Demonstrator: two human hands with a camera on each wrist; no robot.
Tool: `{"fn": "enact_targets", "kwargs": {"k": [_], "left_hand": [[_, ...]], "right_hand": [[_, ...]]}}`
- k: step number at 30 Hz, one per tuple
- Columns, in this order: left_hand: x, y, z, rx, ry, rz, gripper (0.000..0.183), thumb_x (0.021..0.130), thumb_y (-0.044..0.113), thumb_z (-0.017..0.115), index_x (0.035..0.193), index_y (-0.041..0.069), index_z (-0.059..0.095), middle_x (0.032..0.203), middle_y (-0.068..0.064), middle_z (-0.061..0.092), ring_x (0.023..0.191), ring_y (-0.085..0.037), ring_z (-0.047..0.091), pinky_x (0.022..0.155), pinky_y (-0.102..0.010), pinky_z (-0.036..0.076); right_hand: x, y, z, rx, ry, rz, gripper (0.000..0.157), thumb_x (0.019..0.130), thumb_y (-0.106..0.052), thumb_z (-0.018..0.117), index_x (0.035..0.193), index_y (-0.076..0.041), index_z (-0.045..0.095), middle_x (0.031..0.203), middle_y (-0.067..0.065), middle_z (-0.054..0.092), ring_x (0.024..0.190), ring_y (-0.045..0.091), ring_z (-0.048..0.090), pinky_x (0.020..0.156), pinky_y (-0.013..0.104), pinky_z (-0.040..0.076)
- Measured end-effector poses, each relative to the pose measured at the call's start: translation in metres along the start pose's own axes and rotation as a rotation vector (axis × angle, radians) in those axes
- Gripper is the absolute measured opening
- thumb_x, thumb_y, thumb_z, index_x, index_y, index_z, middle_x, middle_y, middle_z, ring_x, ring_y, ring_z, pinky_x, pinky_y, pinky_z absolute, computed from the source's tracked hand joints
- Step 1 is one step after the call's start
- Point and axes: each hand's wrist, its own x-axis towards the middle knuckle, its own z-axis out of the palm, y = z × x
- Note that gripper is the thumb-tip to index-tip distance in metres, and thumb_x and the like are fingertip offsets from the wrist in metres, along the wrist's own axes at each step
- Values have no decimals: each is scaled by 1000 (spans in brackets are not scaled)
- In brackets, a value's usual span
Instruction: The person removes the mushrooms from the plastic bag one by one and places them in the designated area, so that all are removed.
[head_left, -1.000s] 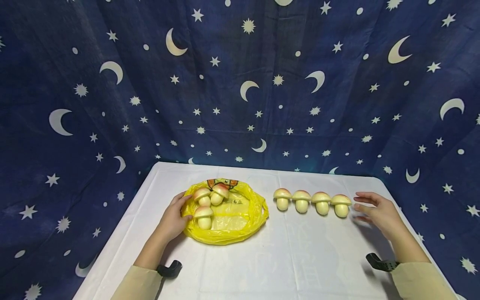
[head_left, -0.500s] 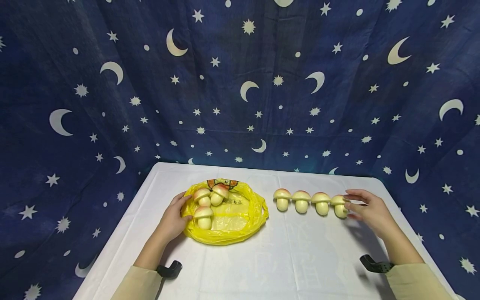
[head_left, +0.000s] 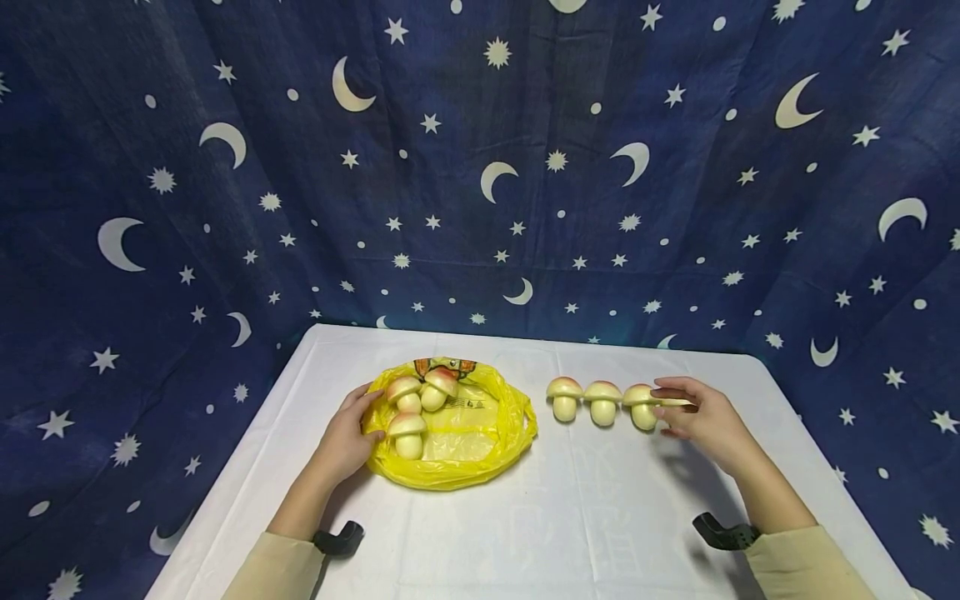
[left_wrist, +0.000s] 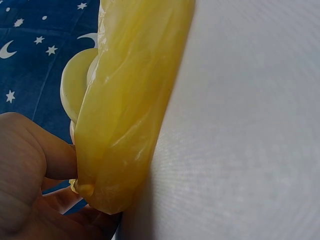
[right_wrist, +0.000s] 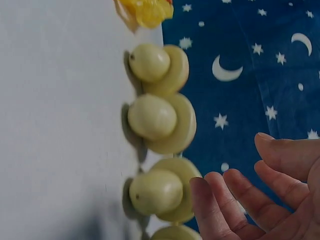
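Observation:
A yellow plastic bag (head_left: pixel 457 477) lies open on the table with three toy mushrooms in it, one being the front mushroom (head_left: pixel 407 446). My left hand (head_left: pixel 347 437) holds the bag's left rim between thumb and fingers; the left wrist view shows the bag's side (left_wrist: pixel 130 115) close up. To the right, several more mushrooms stand in a row: the leftmost (head_left: pixel 564 404), its neighbour (head_left: pixel 603 404), a third (head_left: pixel 641 408) and the rightmost, mostly hidden by my right hand (head_left: pixel 708 421). That hand's fingers are spread and relaxed, with nothing gripped, beside the third mushroom (right_wrist: pixel 157 192).
A white cloth covers the table (head_left: pixel 517 533). Its back edge meets a dark blue curtain (head_left: pixel 450 208) with moons and stars, which also hangs along both sides. A black band (head_left: pixel 726 533) sits on my right wrist, another band (head_left: pixel 340 540) on the left.
My right hand has moved left from beyond the row's right end, past the rightmost mushroom to the third. The left hand, the bag and the mushrooms have stayed in place.

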Motion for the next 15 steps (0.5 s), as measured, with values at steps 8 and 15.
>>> {"fn": "enact_targets", "kwargs": {"k": [8, 15], "left_hand": [[0, 1, 0, 4, -7, -6, 68, 95, -2, 72, 160, 5, 49, 176, -16, 29, 162, -45, 30, 133, -64, 27], [0, 3, 0, -4, -2, -13, 69, 95, -2, 71, 160, 5, 49, 177, -16, 28, 163, -44, 29, 133, -62, 27]], "right_hand": [[0, -11, 25, -1, -34, -17, 58, 98, -4, 74, 151, 6, 52, 147, 35, 59, 100, 3, 71, 80, 36, 69], [4, -17, 45, 24, -61, -34, 55, 98, 0, 72, 149, 8, 53, 144, 37, 61, 96, 8, 71, 78, 36, 69]]}}
